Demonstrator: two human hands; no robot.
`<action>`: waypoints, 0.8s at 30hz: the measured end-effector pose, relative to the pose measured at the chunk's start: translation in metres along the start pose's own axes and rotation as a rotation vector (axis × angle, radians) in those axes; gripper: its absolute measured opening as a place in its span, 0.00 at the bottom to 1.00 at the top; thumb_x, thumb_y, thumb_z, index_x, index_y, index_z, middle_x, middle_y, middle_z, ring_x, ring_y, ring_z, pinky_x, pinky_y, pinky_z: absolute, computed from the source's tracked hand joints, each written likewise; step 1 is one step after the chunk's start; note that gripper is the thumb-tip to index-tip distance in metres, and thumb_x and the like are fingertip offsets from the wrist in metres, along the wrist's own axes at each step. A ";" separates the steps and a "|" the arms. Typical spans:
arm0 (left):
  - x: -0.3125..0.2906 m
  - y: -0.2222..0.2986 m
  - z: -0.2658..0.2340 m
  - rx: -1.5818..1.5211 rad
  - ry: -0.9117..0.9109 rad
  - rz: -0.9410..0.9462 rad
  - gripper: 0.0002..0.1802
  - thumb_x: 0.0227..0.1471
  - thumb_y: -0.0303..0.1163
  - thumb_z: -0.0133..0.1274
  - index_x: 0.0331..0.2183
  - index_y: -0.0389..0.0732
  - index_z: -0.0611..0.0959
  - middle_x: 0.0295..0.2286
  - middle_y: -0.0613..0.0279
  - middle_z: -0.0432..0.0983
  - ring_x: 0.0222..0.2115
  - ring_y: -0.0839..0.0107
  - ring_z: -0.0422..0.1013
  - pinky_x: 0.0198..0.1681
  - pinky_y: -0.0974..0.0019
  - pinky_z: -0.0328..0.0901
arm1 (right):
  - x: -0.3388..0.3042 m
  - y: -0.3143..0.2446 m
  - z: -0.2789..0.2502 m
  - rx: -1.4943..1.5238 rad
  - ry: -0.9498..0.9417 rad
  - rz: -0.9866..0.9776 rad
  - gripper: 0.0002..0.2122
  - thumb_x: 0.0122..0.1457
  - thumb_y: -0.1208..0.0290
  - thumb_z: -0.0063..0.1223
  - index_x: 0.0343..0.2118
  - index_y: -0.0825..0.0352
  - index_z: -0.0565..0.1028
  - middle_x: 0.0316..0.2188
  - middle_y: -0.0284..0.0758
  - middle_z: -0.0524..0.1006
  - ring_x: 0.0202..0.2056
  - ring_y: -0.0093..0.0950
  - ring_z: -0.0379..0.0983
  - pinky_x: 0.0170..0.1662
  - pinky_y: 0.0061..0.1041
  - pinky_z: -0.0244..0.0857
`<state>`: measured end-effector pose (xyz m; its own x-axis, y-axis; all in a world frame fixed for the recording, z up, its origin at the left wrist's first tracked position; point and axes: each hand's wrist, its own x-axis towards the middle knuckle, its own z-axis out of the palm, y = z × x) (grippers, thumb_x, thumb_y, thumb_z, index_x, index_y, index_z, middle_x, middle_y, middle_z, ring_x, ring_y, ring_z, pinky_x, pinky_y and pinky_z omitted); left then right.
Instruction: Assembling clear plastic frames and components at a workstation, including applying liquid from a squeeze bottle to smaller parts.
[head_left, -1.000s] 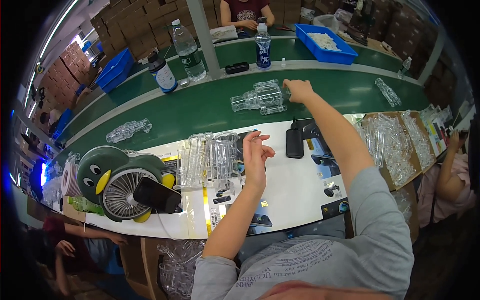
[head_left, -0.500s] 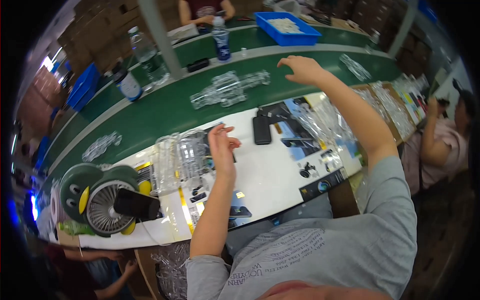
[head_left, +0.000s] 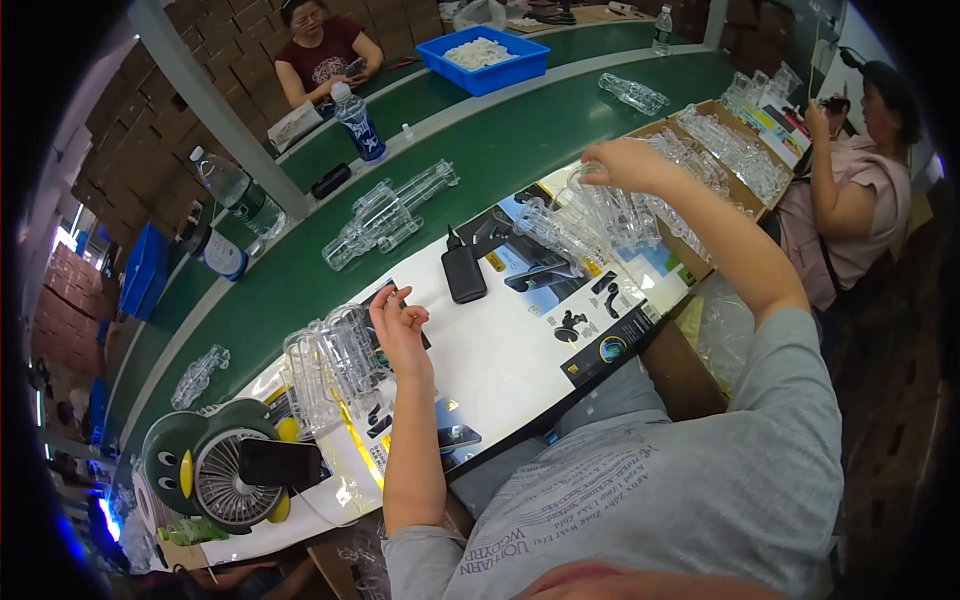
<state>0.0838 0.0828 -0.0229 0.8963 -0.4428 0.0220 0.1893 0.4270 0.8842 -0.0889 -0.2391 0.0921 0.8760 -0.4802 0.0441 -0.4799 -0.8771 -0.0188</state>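
My left hand hovers over the left part of the white worktop, empty, with its fingers loosely apart. Beside it lies a row of clear plastic moulded parts. My right hand is stretched out to the far right, over a cluster of similar clear parts. Its fingers are apart and bent downward; whether the fingertips touch a part cannot be made out. Between the two hands a black power bank with a short cable rests on the worktop.
A green conveyor belt runs behind the worktop, carrying clear parts. A penguin-shaped fan with a phone stands at left. Bottles and a blue tray are farther back. Open cartons sit at right, near a seated person.
The view has turned. My right hand has moved from above the green belt to the clear parts at the worktop's right end. My left hand stays empty over the worktop.
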 end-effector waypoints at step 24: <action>-0.025 0.012 0.022 -0.262 -0.745 -0.312 0.34 0.45 0.39 0.53 0.50 0.35 0.61 0.34 0.53 0.71 0.37 0.67 0.69 0.43 0.67 0.63 | -0.005 -0.155 -0.013 0.833 -0.140 -0.628 0.09 0.52 0.65 0.52 0.32 0.65 0.75 0.30 0.33 0.75 0.32 0.25 0.70 0.37 0.23 0.64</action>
<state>0.0544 0.0819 -0.0023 0.3068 -0.9350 0.1779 0.5527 0.3272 0.7664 -0.0196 -0.1002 0.1081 0.9793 0.1118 0.1689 0.1998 -0.6689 -0.7159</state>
